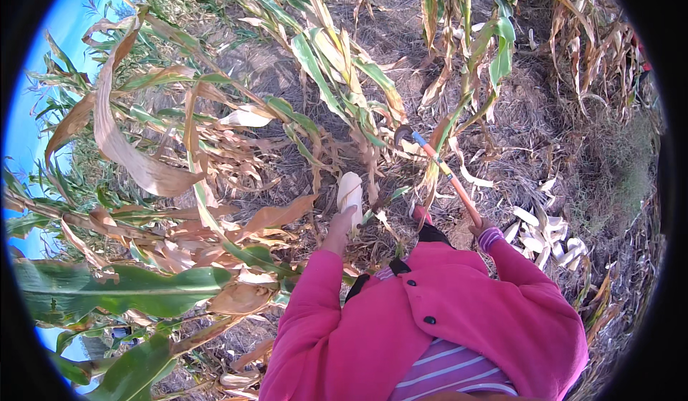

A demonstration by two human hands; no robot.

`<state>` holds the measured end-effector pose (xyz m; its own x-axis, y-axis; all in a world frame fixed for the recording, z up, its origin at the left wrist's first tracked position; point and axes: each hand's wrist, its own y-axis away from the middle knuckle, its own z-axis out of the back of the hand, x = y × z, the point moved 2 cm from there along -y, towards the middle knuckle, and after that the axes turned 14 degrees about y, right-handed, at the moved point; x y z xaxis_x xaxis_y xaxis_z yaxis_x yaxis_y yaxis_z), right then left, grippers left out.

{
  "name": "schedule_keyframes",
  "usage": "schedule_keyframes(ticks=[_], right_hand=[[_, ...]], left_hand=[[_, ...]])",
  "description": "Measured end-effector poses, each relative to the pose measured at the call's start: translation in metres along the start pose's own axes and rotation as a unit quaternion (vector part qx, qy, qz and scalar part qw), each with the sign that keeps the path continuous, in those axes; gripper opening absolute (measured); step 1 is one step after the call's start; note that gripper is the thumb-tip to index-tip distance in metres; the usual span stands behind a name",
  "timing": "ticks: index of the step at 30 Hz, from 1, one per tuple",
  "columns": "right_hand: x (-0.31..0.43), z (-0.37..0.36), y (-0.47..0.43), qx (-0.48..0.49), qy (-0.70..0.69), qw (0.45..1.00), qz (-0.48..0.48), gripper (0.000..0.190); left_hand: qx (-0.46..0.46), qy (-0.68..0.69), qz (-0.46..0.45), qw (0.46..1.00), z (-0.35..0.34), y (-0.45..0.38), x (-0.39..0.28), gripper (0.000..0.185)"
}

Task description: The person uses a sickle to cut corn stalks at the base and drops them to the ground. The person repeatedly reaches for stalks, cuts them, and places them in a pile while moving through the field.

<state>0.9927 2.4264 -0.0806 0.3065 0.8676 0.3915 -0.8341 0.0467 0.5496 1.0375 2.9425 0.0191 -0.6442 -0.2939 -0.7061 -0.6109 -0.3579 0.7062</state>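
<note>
My left hand (342,227) grips the lower end of an ear of corn (350,192) in its pale, dry husk. That ear points away from me, close to the base of the stalks. My right hand (482,228) is closed around the end of a sickle's orange wooden handle (454,181), which carries coloured bands. The sickle's dark curved blade (403,132) is near the lower part of a standing corn stalk (344,62), and I cannot tell whether they touch. My fingers on both hands are partly hidden.
Pale corn ears (543,237) lie in a heap on the ground to my right. Another corn stalk (466,67) rises ahead. Dry and green leaves (123,288) crowd in from the left. Straw litter (516,111) covers the soil. My red shoe (421,214) is near the sickle.
</note>
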Motion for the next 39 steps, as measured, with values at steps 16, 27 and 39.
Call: schedule_keyframes(ticks=[16, 27, 39], right_hand=[[0.033, 0.143, 0.123, -0.263, -0.359, 0.893, 0.063, 0.022], [0.12, 0.04, 0.029, -0.015, -0.126, 0.986, 0.11, 0.033], [0.227, 0.088, -0.155, 0.188, -0.04, 0.981, 0.03, 0.034]], left_hand=[[0.551, -0.509, -0.24, 0.616, -0.256, 0.141, 0.04, 0.116], [-0.013, -0.305, -0.354, 0.884, 0.011, -0.114, -0.181, 0.056], [-0.354, -0.58, -0.312, 0.664, 0.171, -0.332, -0.423, 0.074]])
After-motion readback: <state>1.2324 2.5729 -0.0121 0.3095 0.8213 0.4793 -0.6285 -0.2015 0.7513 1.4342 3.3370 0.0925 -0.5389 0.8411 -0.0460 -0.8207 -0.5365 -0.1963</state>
